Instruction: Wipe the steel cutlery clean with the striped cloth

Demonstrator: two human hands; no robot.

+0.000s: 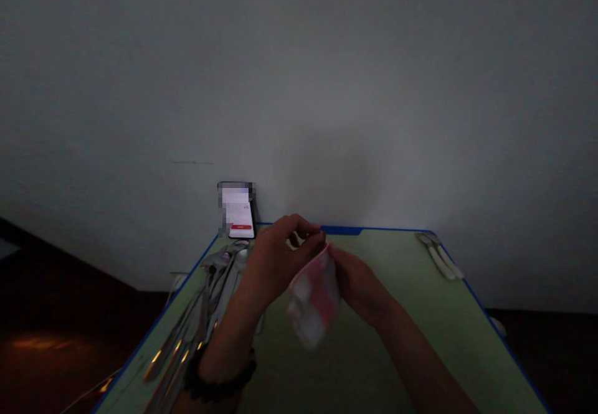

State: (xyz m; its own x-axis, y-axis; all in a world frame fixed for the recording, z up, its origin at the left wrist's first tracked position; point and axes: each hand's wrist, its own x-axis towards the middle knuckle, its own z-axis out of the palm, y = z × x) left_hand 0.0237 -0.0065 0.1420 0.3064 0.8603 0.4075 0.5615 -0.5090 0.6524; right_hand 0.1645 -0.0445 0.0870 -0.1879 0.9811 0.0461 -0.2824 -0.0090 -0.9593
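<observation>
Head view: cloth (318, 299) up over the table (439, 320), between left hand (283, 253) and right hand (362, 286).
Clamped at its edge by the right; curled there on the left, grip too dim to tell. Hold the edge taut, clear of the cutlery (204, 308).

The cloth (314, 302) in my right hand (355, 280) is soft, matt fabric. On my left wrist, the bracelet (219, 376) has matt, knobbly beads. Left cutlery (204, 314): smooth, glossy metal. Far-right cutlery pair (441, 262): metal heads, smooth plastic-looking handles. Phone (241, 215), far left: glossy, glass-like screen. Tabletop (392, 261): smooth, plastic-looking edging. Wall (327, 78): matt.
</observation>
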